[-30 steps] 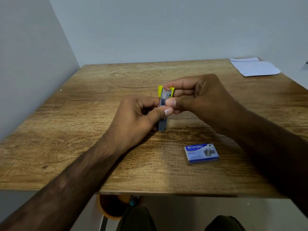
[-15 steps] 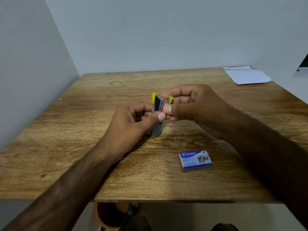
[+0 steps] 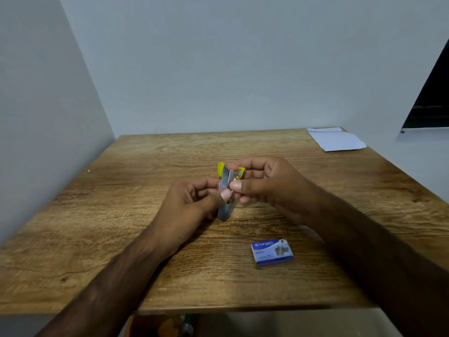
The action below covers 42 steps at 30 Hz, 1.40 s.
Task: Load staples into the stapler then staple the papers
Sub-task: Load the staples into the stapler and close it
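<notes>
So, both hands on the little stapler (image 3: 228, 178), held upright over the middle of the wooden surface (image 3: 121, 215).
Left hand (image 3: 192, 205) has its grip curled round the lower metal body, thumb across the front; right hand (image 3: 272, 188) pinches the top by the yellow ends. Blue staple box (image 3: 272, 251) lies nearer the front edge, papers (image 3: 336, 141) in the far right corner.

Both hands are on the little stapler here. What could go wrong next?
The small yellow-and-silver metal stapler, pinched by the left hand and right hand, is spread open; it might snap shut on a fingertip. The blue cardboard staple box looks closed, so fetching staples means freeing one hand.
</notes>
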Available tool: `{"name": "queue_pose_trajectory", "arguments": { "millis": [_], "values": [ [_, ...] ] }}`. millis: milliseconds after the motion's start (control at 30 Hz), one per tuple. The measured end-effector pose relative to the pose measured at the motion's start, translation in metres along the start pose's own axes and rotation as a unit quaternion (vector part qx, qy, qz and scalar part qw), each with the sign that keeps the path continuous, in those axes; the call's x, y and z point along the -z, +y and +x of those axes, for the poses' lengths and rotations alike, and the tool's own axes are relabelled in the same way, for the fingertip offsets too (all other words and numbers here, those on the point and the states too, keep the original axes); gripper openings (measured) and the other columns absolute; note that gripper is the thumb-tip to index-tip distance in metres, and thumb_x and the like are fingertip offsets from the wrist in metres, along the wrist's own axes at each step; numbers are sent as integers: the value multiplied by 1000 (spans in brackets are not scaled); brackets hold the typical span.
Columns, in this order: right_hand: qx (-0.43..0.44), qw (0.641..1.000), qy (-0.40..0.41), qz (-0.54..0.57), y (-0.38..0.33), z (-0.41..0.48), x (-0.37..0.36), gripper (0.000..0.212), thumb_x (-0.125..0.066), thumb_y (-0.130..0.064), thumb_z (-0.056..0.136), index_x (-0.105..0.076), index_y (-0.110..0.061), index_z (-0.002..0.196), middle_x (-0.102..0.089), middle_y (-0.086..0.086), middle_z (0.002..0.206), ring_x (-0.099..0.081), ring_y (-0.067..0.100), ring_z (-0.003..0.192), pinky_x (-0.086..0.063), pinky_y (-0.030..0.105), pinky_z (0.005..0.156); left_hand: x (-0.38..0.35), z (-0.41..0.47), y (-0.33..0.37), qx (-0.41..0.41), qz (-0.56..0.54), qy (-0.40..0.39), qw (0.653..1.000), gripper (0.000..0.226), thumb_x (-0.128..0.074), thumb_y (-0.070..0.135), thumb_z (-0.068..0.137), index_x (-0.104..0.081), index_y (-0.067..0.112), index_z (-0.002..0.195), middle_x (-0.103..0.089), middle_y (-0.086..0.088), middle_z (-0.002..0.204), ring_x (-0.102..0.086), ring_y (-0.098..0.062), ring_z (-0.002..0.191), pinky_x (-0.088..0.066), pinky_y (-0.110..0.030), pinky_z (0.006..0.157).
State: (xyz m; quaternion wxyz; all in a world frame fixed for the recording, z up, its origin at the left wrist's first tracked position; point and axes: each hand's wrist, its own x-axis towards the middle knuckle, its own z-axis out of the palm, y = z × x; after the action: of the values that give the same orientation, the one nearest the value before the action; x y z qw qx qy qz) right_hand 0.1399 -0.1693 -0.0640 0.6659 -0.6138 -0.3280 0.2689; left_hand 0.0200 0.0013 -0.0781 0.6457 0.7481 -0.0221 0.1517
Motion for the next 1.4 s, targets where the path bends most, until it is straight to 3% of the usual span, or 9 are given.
{"name": "queue_pose_trajectory", "arguments": {
  "millis": [100,200,300,400,567,800,1067,1233,1400],
  "values": [
    [-17,999,-5,-37,-1,-5,1,41,-81,-5,79,-69,-9,119,-77,21,99,-75,24,81,-60,29,64,-1,-1,-2,-14,25,-23,999,17,-70,17,92,-77,13,108,-77,-23,100,-70,-45,92,-51,-47,83],
    [-25,995,4,-92,0,-9,4,40,-85,-11,76,-71,-8,113,-77,19,88,-72,21,73,-58,28,57,-2,-1,-4,-22,80,-29,996,18,-67,22,93,-77,17,107,-77,-19,100,-69,-43,93,-51,-48,86],
    [-22,993,-4,-117,1,-13,5,33,-86,-13,76,-75,-13,107,-74,15,83,-68,17,68,-52,25,49,-3,-1,-2,-32,158,-33,986,23,-62,31,95,-76,26,112,-79,-3,103,-72,-27,99,-53,-52,92],
    [-19,990,0,-143,2,-13,6,37,-87,-14,75,-73,-20,109,-75,19,85,-67,11,63,-48,22,45,-4,-2,-2,-35,188,-33,981,25,-60,30,97,-72,28,119,-77,-9,101,-70,-31,98,-52,-54,90],
    [-31,978,-16,-206,3,-8,5,48,-90,-25,69,-68,-29,112,-79,9,85,-64,5,58,-46,20,45,-4,-4,-4,-37,261,19,965,23,-60,19,99,-76,29,113,-76,7,97,-69,-14,94,-52,-41,87],
    [-18,944,-2,-330,7,-3,-1,46,-91,-51,56,-73,-30,93,-69,-12,75,-59,-4,61,-50,30,64,-5,-4,0,-54,386,32,920,23,-58,12,97,-79,20,104,-61,-1,85,-60,-16,85,-41,-32,75],
    [-15,924,-15,-382,2,-2,-5,39,-92,-47,62,-74,-25,90,-67,-10,74,-54,-6,56,-45,26,60,-6,-7,2,-46,417,34,907,22,-60,12,95,-80,19,102,-59,0,88,-57,-14,86,-42,-32,76],
    [-12,911,-23,-412,1,-2,-5,42,-88,-51,66,-76,-26,98,-72,-1,85,-53,-5,57,-44,25,59,-8,-7,3,-46,423,41,904,22,-61,12,94,-80,21,102,-60,2,88,-58,-12,84,-39,-30,73],
    [-15,921,-14,-388,-1,-7,1,65,-83,-55,71,-63,-30,128,-70,-8,93,-60,-9,68,-50,20,71,-9,-6,6,-64,410,59,908,19,-60,30,97,-79,27,98,-62,5,88,-59,-9,84,-45,-34,74]
  ]
}}
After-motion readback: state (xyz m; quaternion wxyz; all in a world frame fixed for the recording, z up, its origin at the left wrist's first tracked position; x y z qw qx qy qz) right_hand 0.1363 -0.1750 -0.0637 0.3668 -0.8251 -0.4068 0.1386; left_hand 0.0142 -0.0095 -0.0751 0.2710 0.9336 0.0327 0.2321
